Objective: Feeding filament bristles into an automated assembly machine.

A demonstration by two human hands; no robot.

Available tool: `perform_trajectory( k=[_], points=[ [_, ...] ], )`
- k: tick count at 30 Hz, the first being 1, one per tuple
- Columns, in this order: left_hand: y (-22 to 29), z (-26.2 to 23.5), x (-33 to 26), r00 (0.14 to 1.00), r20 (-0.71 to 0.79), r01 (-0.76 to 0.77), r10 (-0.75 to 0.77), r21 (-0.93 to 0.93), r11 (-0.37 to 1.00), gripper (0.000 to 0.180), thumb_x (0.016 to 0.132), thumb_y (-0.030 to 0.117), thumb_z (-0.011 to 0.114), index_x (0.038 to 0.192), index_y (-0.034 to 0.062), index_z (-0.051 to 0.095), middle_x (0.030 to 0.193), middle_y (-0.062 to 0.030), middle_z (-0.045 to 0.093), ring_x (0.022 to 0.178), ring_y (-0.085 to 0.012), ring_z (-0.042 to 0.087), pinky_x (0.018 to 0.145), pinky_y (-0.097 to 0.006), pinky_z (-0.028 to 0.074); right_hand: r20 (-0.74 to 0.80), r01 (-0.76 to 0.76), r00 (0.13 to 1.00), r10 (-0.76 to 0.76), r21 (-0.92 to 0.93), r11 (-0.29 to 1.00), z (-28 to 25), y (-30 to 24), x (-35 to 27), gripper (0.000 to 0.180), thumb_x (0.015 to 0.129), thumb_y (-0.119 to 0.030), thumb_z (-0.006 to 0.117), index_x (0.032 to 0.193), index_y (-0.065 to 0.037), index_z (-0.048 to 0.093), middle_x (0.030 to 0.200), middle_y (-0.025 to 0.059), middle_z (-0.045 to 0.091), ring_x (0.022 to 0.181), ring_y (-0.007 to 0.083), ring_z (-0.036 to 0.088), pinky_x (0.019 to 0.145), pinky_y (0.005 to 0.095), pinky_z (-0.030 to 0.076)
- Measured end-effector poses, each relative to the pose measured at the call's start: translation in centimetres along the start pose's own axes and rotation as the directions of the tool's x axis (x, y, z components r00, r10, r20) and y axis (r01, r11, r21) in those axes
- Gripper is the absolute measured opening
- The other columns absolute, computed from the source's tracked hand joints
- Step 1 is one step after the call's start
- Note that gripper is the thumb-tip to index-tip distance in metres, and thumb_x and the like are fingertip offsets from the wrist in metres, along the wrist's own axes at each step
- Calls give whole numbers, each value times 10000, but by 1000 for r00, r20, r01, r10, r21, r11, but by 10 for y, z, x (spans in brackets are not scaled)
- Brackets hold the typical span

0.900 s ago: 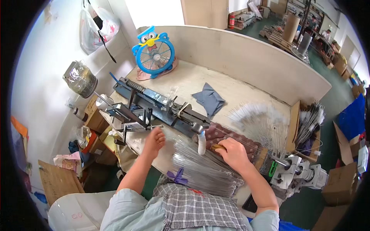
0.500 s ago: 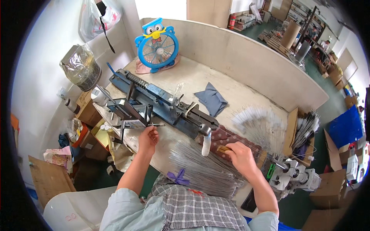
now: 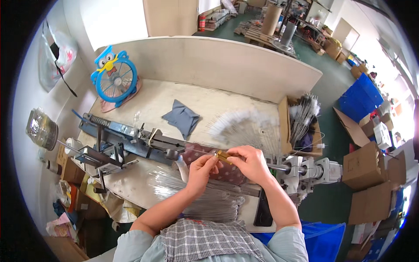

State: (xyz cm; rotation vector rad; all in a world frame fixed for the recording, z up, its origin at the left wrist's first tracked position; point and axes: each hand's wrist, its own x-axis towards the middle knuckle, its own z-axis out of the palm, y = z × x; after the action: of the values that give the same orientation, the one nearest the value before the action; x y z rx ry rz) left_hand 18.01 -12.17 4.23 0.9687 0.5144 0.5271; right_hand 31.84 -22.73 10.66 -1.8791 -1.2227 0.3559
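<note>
My left hand (image 3: 201,168) and my right hand (image 3: 250,160) meet over a dark dotted cloth (image 3: 222,170) at the near side of the workbench (image 3: 209,98). Together they pinch a small brass-coloured piece (image 3: 222,156) with a thin wire running left from it toward the long dark blue metal machine (image 3: 131,139). A pile of thin wires in clear wrap (image 3: 196,194) lies just below my hands. A fan of white bristle brushes (image 3: 244,126) lies behind my right hand.
A blue owl-shaped fan (image 3: 114,77) stands at the back left, a folded grey cloth (image 3: 182,118) mid-bench. A cardboard box of brushes (image 3: 301,122) sits at right, a white motor unit (image 3: 310,170) beside it, a black phone (image 3: 264,212) near the edge. Cartons are stacked on the floor.
My left hand has left the machine and come right to meet my right hand, which rose off the cloth; both now pinch the brass piece. The view has swung toward the right.
</note>
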Motion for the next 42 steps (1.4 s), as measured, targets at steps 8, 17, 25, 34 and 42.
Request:
perform_trajectory(
  k=[8, 17, 25, 34, 42],
  points=[
    [-7, 7, 0, 999, 4, -50, 50, -1, 999, 186, 919, 174, 561, 978, 9, 623, 795, -42, 619, 646, -80, 545, 590, -214, 434, 138, -112, 987, 82, 231, 966, -14, 4, -8, 195, 777, -89, 694, 963, -35, 681, 782, 50, 649, 692, 125, 586, 644, 269, 467],
    [29, -17, -9, 976, -212, 14, -43, -135, 991, 117, 905, 185, 590, 914, 70, 606, 755, -21, 609, 591, -72, 521, 551, -207, 401, -141, 276, 923, -358, -406, 871, 38, -30, 32, 99, 760, -152, 648, 827, -81, 666, 717, 53, 603, 747, 256, 575, 673, 372, 465],
    [31, -23, -9, 984, -164, 39, -69, -180, 983, 193, 917, 241, 570, 875, 57, 610, 677, -18, 604, 546, -60, 508, 524, -185, 389, 50, 183, 983, -176, -246, 952, 50, -32, 40, 171, 807, -200, 595, 882, -71, 679, 838, 84, 648, 853, 283, 591, 713, 390, 476],
    [37, -18, -7, 982, -143, 108, -122, -99, 989, 486, 984, 453, 314, 996, 57, 595, 853, -61, 648, 760, -142, 615, 710, -274, 466, 93, 4, 996, 8, -129, 992, 47, -42, 39, 183, 809, -207, 636, 915, -63, 673, 786, 110, 642, 771, 287, 585, 681, 380, 464],
    [25, -13, -9, 973, -228, -126, 34, -405, 906, 295, 972, 332, 414, 1027, 74, 545, 989, -48, 617, 894, -155, 590, 827, -316, 451, -180, 256, 917, -355, -416, 872, 76, -43, 27, 253, 683, -224, 723, 889, -86, 669, 875, 23, 639, 905, 228, 560, 770, 372, 422]
  ],
)
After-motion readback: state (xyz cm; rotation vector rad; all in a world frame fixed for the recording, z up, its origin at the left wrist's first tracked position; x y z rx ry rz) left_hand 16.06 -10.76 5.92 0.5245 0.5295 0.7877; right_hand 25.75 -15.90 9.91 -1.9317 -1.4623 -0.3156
